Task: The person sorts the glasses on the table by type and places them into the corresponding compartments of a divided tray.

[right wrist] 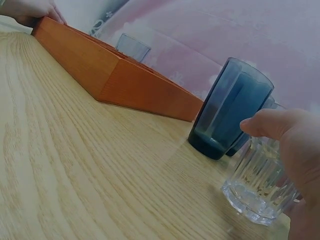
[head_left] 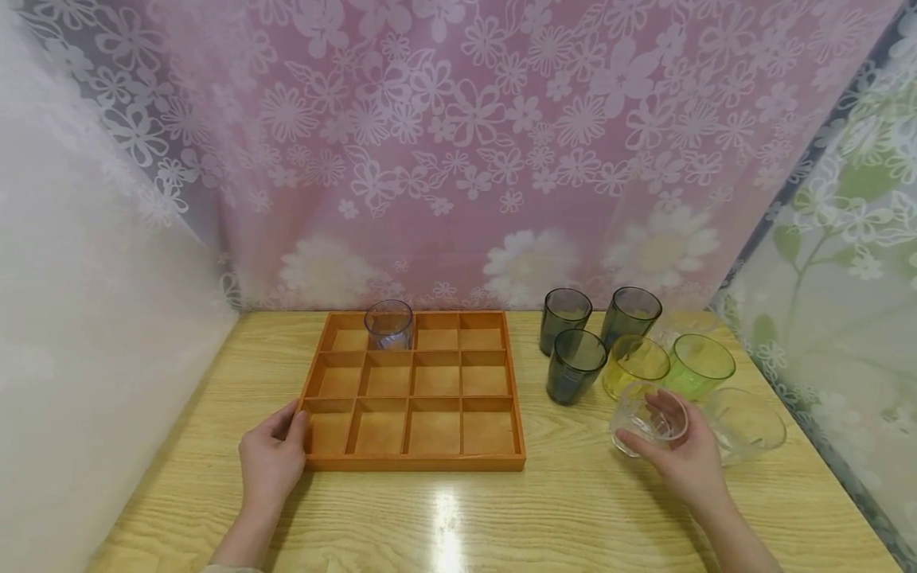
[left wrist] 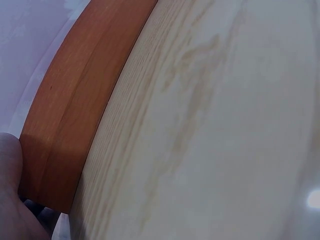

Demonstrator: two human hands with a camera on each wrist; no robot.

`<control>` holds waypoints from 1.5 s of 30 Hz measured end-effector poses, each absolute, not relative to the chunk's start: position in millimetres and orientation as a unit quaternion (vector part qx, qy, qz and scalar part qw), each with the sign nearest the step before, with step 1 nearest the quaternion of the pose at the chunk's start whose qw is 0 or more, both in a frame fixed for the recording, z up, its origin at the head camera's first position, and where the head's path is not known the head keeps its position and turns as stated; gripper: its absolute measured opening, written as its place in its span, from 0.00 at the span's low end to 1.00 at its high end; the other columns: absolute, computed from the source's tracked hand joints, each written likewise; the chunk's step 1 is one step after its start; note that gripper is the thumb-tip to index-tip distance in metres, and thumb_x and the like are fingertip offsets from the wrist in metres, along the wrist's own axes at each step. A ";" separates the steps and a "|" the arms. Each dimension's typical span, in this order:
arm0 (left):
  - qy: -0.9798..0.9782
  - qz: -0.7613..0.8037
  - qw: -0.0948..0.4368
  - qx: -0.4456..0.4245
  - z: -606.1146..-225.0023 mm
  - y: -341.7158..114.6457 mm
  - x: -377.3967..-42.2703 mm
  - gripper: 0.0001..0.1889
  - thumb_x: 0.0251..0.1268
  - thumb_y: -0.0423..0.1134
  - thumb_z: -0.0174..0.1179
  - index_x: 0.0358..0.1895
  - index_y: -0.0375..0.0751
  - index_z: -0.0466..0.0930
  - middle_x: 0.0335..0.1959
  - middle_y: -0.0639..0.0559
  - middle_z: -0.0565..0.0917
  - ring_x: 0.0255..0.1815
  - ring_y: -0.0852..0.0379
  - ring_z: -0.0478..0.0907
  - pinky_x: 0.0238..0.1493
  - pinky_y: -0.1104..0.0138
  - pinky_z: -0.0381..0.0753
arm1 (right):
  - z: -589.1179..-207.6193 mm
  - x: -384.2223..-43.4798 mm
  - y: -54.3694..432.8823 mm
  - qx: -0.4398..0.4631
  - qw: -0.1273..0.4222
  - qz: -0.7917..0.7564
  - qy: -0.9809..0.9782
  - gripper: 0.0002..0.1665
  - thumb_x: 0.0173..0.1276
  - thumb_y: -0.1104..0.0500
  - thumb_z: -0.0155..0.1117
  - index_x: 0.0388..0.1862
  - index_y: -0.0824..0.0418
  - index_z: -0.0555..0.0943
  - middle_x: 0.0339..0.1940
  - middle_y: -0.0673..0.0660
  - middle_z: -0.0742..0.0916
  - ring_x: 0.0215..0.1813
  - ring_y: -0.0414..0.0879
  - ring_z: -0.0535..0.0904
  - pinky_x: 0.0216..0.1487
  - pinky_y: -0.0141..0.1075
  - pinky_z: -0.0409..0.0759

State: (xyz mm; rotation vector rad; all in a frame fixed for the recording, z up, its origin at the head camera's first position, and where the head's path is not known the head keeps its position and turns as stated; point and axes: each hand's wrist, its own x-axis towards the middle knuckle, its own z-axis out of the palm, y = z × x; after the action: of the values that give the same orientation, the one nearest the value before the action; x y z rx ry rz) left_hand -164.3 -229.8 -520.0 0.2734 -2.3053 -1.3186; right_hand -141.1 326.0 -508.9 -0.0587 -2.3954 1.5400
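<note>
On the right side of the table, my right hand (head_left: 691, 454) grips a small clear drinking glass (head_left: 634, 412), thumb on the near side and fingers round the far side. The right wrist view shows this ribbed glass (right wrist: 257, 187) upright, its thick base close over the wood. My left hand (head_left: 274, 458) holds the left wall of a wooden compartment tray (head_left: 415, 463) near its front corner. In the left wrist view the thumb (left wrist: 9, 162) lies against the tray's end. A clear bluish glass (head_left: 389, 322) stands in a back-row compartment.
Several dark grey glasses (head_left: 575, 370) stand right of the tray. Beside them are a yellow glass (head_left: 637, 358), a green glass (head_left: 702, 368) and a larger clear glass (head_left: 748, 426). A flowered curtain (head_left: 458, 159) hangs behind the wooden table (head_left: 372, 517).
</note>
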 end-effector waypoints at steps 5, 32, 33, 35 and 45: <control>-0.838 -0.481 0.238 0.097 -519.1 -229.2 -163.6 0.14 0.75 0.30 0.65 0.58 0.25 0.86 0.49 0.33 0.89 0.51 0.40 0.86 0.42 0.87 0.72 | -508.4 -140.8 326.3 -0.012 0.161 0.556 -0.815 0.49 0.58 0.72 0.83 0.75 0.70 0.67 0.65 0.55 0.83 0.62 0.35 0.79 0.60 0.21 0.74; -0.841 -0.481 0.223 0.105 -521.4 -232.1 -163.0 0.15 0.77 0.32 0.64 0.60 0.27 0.85 0.52 0.33 0.88 0.54 0.41 0.85 0.43 0.88 0.71 | -470.8 -132.2 310.2 0.050 0.135 0.646 -0.749 0.47 0.58 0.79 0.78 0.76 0.71 0.68 0.66 0.61 0.84 0.64 0.42 0.82 0.63 0.28 0.77; -0.841 -0.481 0.222 0.105 -521.3 -232.0 -163.1 0.15 0.77 0.32 0.64 0.60 0.27 0.85 0.52 0.33 0.88 0.54 0.41 0.85 0.43 0.88 0.71 | -468.4 -131.6 308.5 0.056 0.134 0.653 -0.744 0.47 0.58 0.80 0.77 0.76 0.71 0.68 0.67 0.60 0.84 0.65 0.42 0.82 0.63 0.29 0.78; -0.841 -0.484 0.219 0.106 -520.6 -231.9 -162.9 0.16 0.77 0.32 0.63 0.61 0.26 0.85 0.52 0.33 0.88 0.54 0.40 0.85 0.43 0.88 0.71 | -463.8 -130.3 305.3 0.066 0.130 0.660 -0.737 0.47 0.58 0.81 0.76 0.75 0.72 0.68 0.67 0.60 0.84 0.65 0.43 0.81 0.63 0.30 0.78; -0.840 -0.487 0.213 0.106 -521.2 -232.2 -163.3 0.16 0.78 0.33 0.63 0.61 0.28 0.85 0.52 0.34 0.88 0.54 0.41 0.85 0.42 0.88 0.72 | -446.8 -123.9 291.0 0.106 0.133 0.659 -0.733 0.47 0.55 0.85 0.75 0.74 0.75 0.69 0.66 0.63 0.84 0.65 0.46 0.81 0.63 0.31 0.78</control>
State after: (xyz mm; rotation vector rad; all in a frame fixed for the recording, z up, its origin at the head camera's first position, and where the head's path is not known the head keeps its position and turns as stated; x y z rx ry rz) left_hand -163.3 -232.2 -521.2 0.2938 -2.3313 -1.3527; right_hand -123.9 291.0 -446.8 0.3085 -2.1267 1.9105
